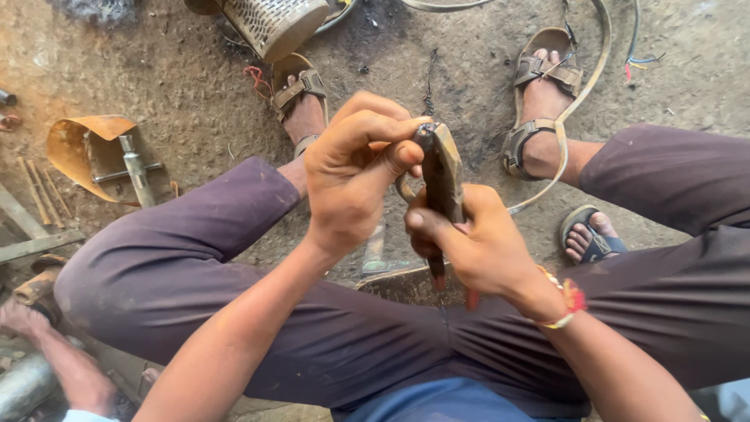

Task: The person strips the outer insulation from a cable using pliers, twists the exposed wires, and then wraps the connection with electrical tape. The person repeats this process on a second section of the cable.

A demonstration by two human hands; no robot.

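Pliers [441, 184] stand upright between the knees, right hand [476, 246] closed round the handles, left hand [351, 176] pinching what looks like a small piece at their tip.

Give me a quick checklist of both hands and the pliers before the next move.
1. Right hand wrapped round the pliers handles: ok.
2. Left hand pinching at the plier tip: ok.
3. What the tip grips: cannot tell, fingers hide it.
4. Pliers held up over the lap, off the dirt floor: ok.
5. Another person's hand at lower left, apart from the pliers: ok.
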